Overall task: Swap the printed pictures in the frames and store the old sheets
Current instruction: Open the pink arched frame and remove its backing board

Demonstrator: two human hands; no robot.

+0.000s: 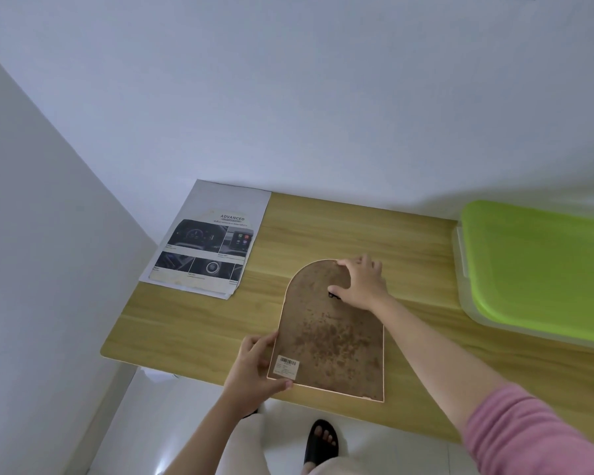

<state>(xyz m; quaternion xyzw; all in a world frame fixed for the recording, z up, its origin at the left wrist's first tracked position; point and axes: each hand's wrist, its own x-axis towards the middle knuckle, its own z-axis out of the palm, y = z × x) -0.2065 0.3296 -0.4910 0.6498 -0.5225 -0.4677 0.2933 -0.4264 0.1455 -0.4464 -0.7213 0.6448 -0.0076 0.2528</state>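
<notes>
An arch-topped picture frame (330, 334) lies face down on the wooden table (192, 323), showing its stained brown backing and a barcode sticker at the lower left corner. My left hand (254, 368) grips that lower left corner, thumb on the front edge. My right hand (360, 284) holds the rounded top edge, with the thumb pressing beside a small black clip on the backing. A printed sheet (204, 250) with car-interior photos and the word ADVANCED lies on a white sheet (234, 197) at the table's back left corner.
A clear plastic box with a lime-green lid (535, 269) stands at the table's right end. White walls close in behind and to the left. The frame's bottom overhangs the table's front edge; below are a white floor and my foot in a black sandal (321, 440).
</notes>
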